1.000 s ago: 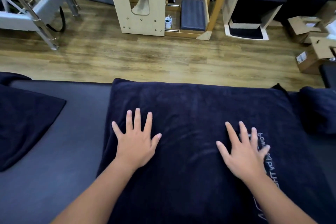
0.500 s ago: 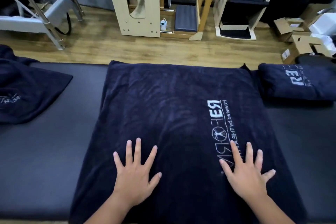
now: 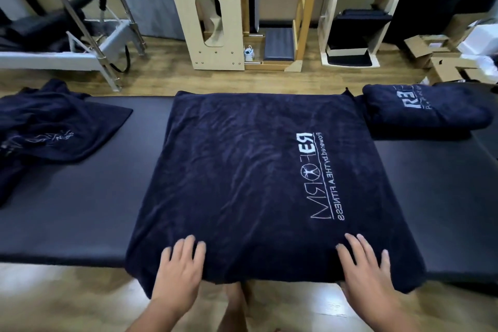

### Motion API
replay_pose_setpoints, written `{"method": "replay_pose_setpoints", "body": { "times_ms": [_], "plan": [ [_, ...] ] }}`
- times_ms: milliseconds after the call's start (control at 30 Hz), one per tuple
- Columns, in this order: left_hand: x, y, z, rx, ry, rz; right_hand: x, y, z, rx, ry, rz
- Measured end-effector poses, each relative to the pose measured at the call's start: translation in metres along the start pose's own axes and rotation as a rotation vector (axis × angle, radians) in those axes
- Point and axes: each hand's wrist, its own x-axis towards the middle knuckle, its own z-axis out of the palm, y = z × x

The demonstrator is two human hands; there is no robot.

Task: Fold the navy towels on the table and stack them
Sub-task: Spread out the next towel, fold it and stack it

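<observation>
The left hand (image 3: 179,275) and the right hand (image 3: 367,271) are laid flat on the near edge of the spread towel (image 3: 242,170), with the fingers straight and a little apart. Nothing is gripped by either hand; the cloth is only pressed from above. The two hands are placed at about the same depth, one toward each near corner, so neither is clearly nearer to the work.

From the hands, the towel is stretched away toward the far edge of the surface (image 3: 80,210). Its near hem hangs a little over the front edge, just below the palms. The printed logo (image 3: 315,178) runs from far to near along the right half, closer to the right hand.

The next fold is judged to turn on this relation — the free cloth lies wholly in front of the hands, so a lengthwise or crosswise fold would have to be started from this near hem or from a side.

A folded towel (image 3: 423,108) is seen at the far right, just beside the spread one, and a crumpled towel (image 3: 59,121) lies at the far left, well apart.
</observation>
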Motion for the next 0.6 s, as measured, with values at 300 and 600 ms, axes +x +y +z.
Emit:
{"method": "replay_pose_setpoints", "body": {
  "times_ms": [300, 600],
  "plan": [
    [0.002, -0.013, -0.011, 0.082, -0.015, 0.112, 0.005, 0.009, -0.018, -0.060, 0.165, -0.276],
    [0.020, -0.035, -0.042, -0.345, 0.031, -0.050, 0.031, 0.019, -0.064, 0.133, 0.091, -0.163]
  ]
}}
